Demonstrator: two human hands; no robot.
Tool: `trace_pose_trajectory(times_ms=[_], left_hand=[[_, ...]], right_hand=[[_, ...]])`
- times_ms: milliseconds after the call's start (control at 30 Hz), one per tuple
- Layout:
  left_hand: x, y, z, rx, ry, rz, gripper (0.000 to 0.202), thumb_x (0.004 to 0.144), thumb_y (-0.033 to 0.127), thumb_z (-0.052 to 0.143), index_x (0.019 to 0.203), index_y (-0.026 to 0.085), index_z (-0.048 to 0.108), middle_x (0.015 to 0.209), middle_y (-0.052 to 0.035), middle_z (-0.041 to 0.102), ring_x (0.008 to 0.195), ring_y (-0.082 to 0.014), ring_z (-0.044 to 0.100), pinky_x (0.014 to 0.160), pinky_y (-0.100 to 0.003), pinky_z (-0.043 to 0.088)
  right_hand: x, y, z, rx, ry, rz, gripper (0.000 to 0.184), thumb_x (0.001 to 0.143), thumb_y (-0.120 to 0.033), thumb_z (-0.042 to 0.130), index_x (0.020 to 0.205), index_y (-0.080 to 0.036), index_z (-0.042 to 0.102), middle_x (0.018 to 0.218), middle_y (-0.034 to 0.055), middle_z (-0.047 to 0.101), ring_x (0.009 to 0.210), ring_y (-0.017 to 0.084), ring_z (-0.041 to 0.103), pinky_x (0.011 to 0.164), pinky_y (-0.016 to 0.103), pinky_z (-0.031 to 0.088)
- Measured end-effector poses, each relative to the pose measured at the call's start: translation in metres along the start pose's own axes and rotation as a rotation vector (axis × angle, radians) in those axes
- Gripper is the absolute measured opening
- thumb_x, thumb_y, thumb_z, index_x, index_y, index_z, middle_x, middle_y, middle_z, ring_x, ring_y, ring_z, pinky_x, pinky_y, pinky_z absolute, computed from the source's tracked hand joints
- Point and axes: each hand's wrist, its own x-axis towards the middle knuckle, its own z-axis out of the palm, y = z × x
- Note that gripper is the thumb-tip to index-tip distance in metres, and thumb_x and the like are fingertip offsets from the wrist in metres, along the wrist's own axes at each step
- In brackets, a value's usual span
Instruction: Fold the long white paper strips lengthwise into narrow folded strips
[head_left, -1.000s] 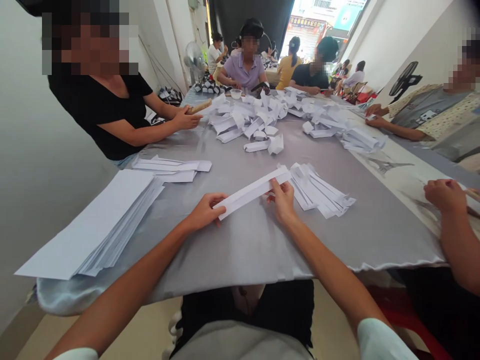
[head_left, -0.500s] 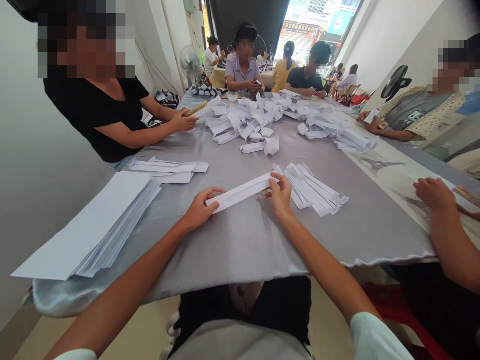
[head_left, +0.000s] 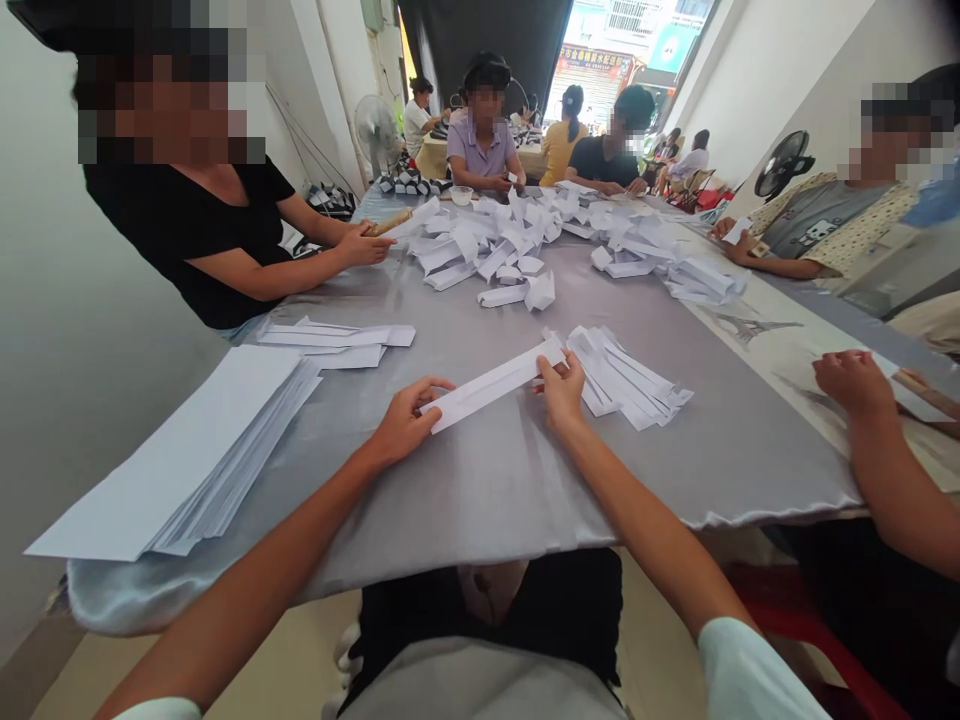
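A folded strip of white paper (head_left: 491, 386) is held slantwise above the table, its right end higher in view. My left hand (head_left: 409, 420) pinches its lower left end between thumb and fingers. At the upper right end, my right hand (head_left: 561, 388) grips it with the thumb on its near face. Just beyond my right hand lies a fanned pile of folded paper strips (head_left: 626, 375). To the left, a thick stack of white paper sheets (head_left: 172, 450) rests by the table's edge, with several folded strips (head_left: 337, 342) behind it.
A grey satin cloth covers the table (head_left: 480, 500). A big heap of folded paper pieces (head_left: 495, 235) lies farther back. A person in black (head_left: 187, 230) works at the left. At the right, another person's hand (head_left: 855, 385) holds paper. A fan (head_left: 375, 125) stands behind.
The paper strip has shifted slightly to the right and turned a little in my hands. My right index finger has come down from its top edge. Both hands keep their hold.
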Motion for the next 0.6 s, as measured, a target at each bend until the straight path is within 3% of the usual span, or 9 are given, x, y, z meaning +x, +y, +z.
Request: trace_pose_trajectory(times_ms=[233, 600], left_hand=[[-0.0006, -0.0031, 0.0004, -0.121, -0.03, -0.031, 0.027, 0.085, 0.028, 0.053, 0.102, 0.019, 0.072, 0.07, 0.0013, 0.051, 0.06, -0.0155, 0.049, 0.05, -0.025, 0.043], [-0.0017, 0.003, -0.0011, -0.037, 0.04, 0.001, 0.031, 0.093, 0.036, 0.048, 0.091, 0.018, 0.074, 0.075, -0.0027, 0.059, 0.066, -0.0181, 0.053, 0.057, -0.027, 0.041]], right_hand=[[-0.0012, 0.0, -0.0015, -0.102, -0.039, -0.087, 0.034, 0.085, -0.046, 0.064, 0.113, -0.026, 0.061, 0.097, 0.0017, 0.06, 0.078, 0.015, 0.062, 0.049, 0.02, 0.051], [-0.0016, 0.0046, -0.0006, -0.09, -0.11, -0.134, 0.048, 0.09, -0.048, 0.06, 0.129, -0.022, 0.07, 0.095, 0.003, 0.062, 0.076, 0.015, 0.06, 0.051, 0.024, 0.056]])
